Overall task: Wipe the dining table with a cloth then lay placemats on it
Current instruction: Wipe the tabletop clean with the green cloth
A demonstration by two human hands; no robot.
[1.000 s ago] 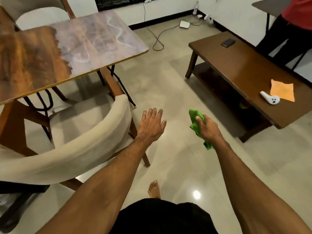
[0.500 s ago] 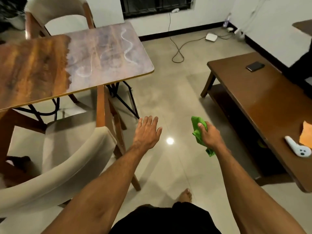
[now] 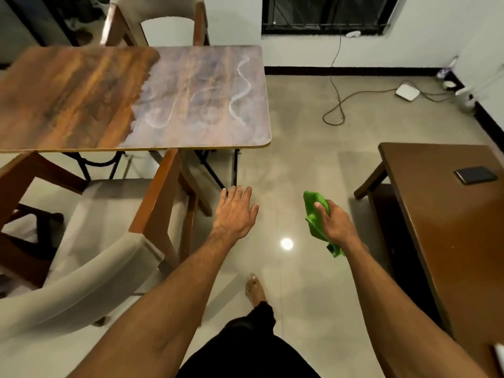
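Observation:
The dining table (image 3: 81,105) stands at the upper left, its wooden top clean brown on the left and dusty grey with white wavy streaks on the right part. My right hand (image 3: 334,223) grips a crumpled green cloth (image 3: 315,214) in mid-air over the floor, to the right of the table's near corner. My left hand (image 3: 236,211) is held out with straight fingers below that corner and holds nothing. No placemats are in view.
A beige padded chair (image 3: 90,263) sits tucked at the table's near side, another chair (image 3: 155,20) at the far side. A low brown coffee table (image 3: 450,219) with a phone (image 3: 476,174) stands at right. A cable (image 3: 338,105) lies on the tiled floor.
The view has swung left and up toward the dining table, so the coffee table slid right and the orange cloth left the frame. Both hands kept their pose; one foot stepped forward.

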